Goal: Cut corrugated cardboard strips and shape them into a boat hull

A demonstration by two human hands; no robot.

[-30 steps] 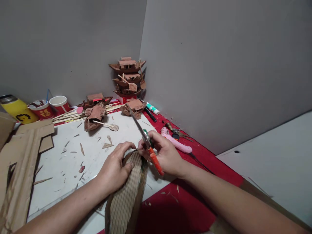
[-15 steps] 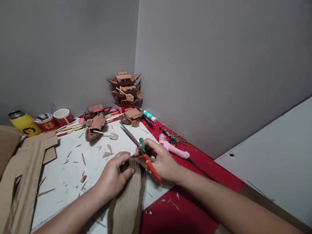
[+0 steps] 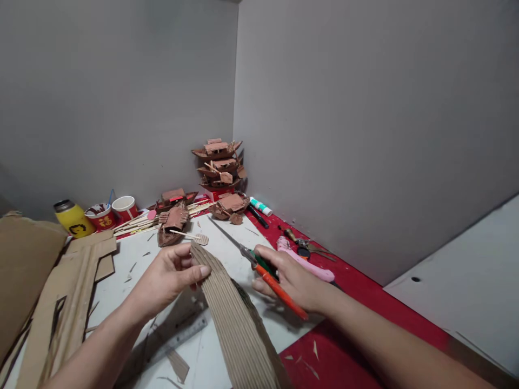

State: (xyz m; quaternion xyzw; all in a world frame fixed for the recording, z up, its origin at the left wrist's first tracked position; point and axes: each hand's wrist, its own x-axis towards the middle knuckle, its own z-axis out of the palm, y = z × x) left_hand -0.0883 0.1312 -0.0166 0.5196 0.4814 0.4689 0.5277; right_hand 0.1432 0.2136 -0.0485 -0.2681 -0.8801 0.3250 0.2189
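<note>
Between thumb and fingers my left hand (image 3: 176, 275) pinches the tapered far end of a long strip of corrugated cardboard (image 3: 239, 324), whose near end runs out of view at the bottom. My right hand (image 3: 290, 275) is wrapped round a pair of scissors (image 3: 279, 289) with orange and green handles. The blades look closed, point away to the upper left, and stand apart from the cardboard. Beyond the hands sit small brown model boats (image 3: 173, 222), one with a paddle (image 3: 198, 237) beside it.
More model boats (image 3: 219, 165) are stacked in the corner. A yellow bottle (image 3: 75, 219), paper cups (image 3: 124, 206) and wooden sticks (image 3: 141, 221) stand or lie at back left. Cardboard pieces (image 3: 77, 270) cover the left. A pink glue gun (image 3: 308, 265) lies right; a ruler (image 3: 182, 332) lies below my left hand.
My left hand has moved left and raised the cardboard strip's far end. My right hand has shifted right with the scissors, away from the strip. The view has also shifted a little.
</note>
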